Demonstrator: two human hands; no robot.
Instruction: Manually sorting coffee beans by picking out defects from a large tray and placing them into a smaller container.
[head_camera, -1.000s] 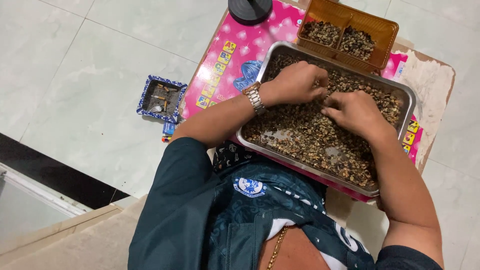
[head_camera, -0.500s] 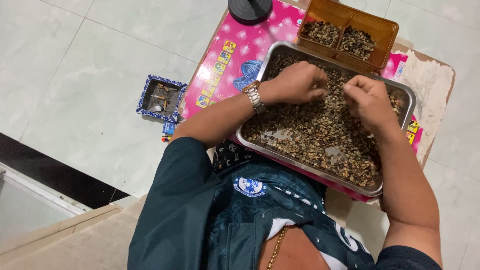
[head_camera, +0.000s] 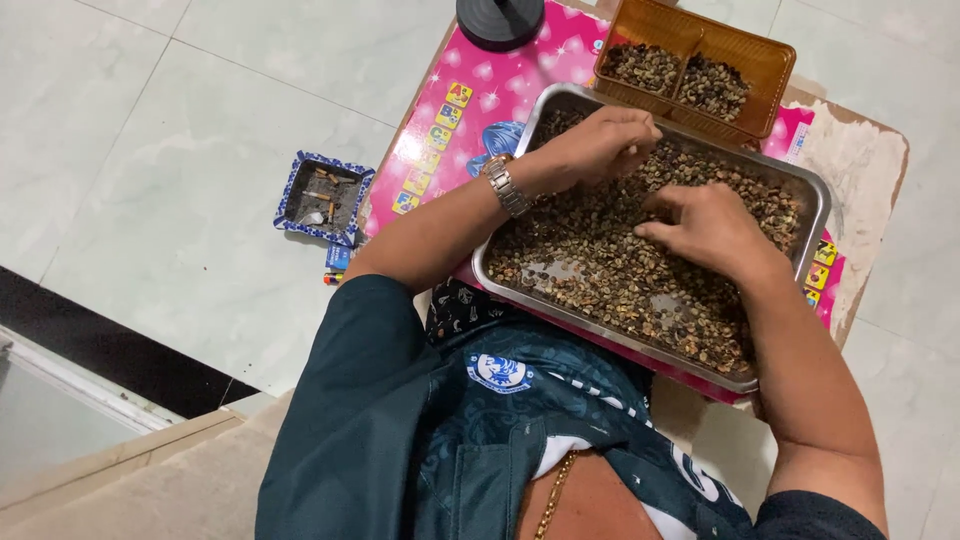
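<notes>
You are sitting over a metal tray (head_camera: 818, 205) filled with small brown-green beans (head_camera: 620, 275), which is resting on a pink patterned mat (head_camera: 470, 100) on a low table. Your left hand (head_camera: 600, 140), with a metal watch (head_camera: 503, 186) on its wrist, is hovering over the far left part of the tray, fingers curled together; whether they are pinching a bean I cannot tell. Your right hand (head_camera: 710, 228) is lying on the beans near the tray's middle, fingers loosely bent and pressing into the pile. Just beyond the tray, an orange two-compartment basket (head_camera: 760, 55) is holding more beans. On the floor to the left, a blue ashtray (head_camera: 322, 196) is sitting.
</notes>
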